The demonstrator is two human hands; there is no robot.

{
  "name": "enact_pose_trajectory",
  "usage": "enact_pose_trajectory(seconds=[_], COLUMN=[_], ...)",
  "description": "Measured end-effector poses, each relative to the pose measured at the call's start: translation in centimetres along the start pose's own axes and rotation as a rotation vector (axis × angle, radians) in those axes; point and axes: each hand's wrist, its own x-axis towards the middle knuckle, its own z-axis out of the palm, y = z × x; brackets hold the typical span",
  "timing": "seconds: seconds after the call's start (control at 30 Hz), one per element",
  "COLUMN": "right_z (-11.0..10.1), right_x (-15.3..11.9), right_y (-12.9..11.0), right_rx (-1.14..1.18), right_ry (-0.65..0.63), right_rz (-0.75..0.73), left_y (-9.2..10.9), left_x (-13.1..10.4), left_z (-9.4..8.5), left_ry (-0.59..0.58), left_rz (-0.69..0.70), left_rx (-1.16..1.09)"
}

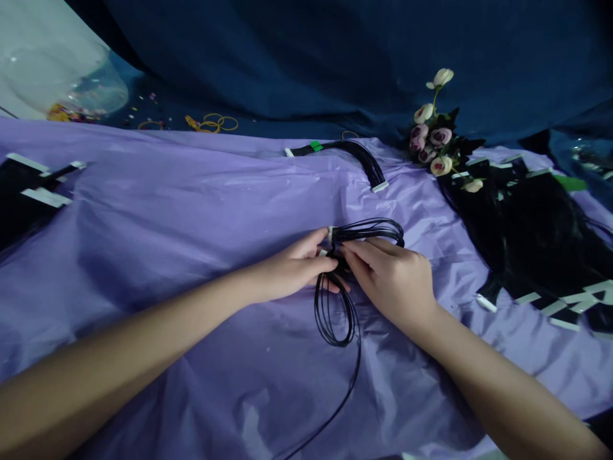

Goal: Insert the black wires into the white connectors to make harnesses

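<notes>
Both hands together over the middle of the purple sheet (201,185), working one black cable bundle (357,234). L hand (306,265): closed on it, thumb across the wires, other fingers underneath, index tip at a white connector (330,234). R hand (395,278): fingers curled in, tips drawn tight onto the bundle just beside L fingertips — can't tell how many strands they pinch.

Bundle is bent into loops: upper one sticks out past R knuckles toward the sheet's far edge, lower loop (355,313) hangs below the fingers on the near side. Single loose strand (341,405) trails from there twd near side, out of view.

Elsewhere: 2nd black harness (368,160) lies curved near the far edge, white plug each end, green tape (316,146) by its L plug. Far R corner area — big pile of black cables (531,223) w/ white plugs; artificial-looking flowers (440,137) at its far L side. Smaller cable stack (22,188) twd sheet's L edge, cut off by view. Yellow rubber bands (191,122) just beyond far edge, on dark blue cloth (287,57).
</notes>
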Motion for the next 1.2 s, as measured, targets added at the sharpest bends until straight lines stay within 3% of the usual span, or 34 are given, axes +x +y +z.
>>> enact_pose_trajectory(seconds=[0.17,0.27,0.37,0.47,0.67,0.8,0.9,1.0,1.1,1.2], right_z=[-1.3,-2.2,-2.6,-2.3,-1.8,-1.7,-1.1,-0.7,-0.8,-1.5], right_x=[-0.5,-0.6,-0.6,-0.6,-0.2,0.4,0.9,1.2,1.2,0.8], right_y=[1.3,2.1,2.6,3.0,3.9,4.1,4.3,4.9,5.5,5.2], right_rx=[0.056,0.044,0.092,0.168,0.342,0.657,0.989,1.252,1.287,1.276], right_ry=[0.152,0.237,0.147,0.05,0.053,0.08,0.245,0.453,0.41,0.334], right_rz=[-0.169,-0.345,-0.574,-0.634,-0.451,-0.111,0.24,0.467,0.514,0.424], left_y=[0.7,1.1,1.3,1.4,1.3,1.3,1.2,1.2,1.0,0.8], left_x=[0.0,-0.2,-0.2,-0.2,-0.2,-0.2,-0.2,-0.2,-0.1,-0.1], left_z=[-0.4,-0.5,-0.4,-0.3,-0.5,-0.6,-0.6,-0.6,-0.6,-0.5], left_ry=[0.081,0.117,0.145,0.146,0.129,0.093,0.088,0.084,0.071,0.089], left_rz=[-0.031,-0.045,-0.062,-0.064,-0.062,-0.052,-0.052,-0.048,-0.034,-0.029], left_rx=[-0.149,-0.21,-0.217,-0.227,-0.231,-0.209,-0.207,-0.202,-0.188,-0.158])
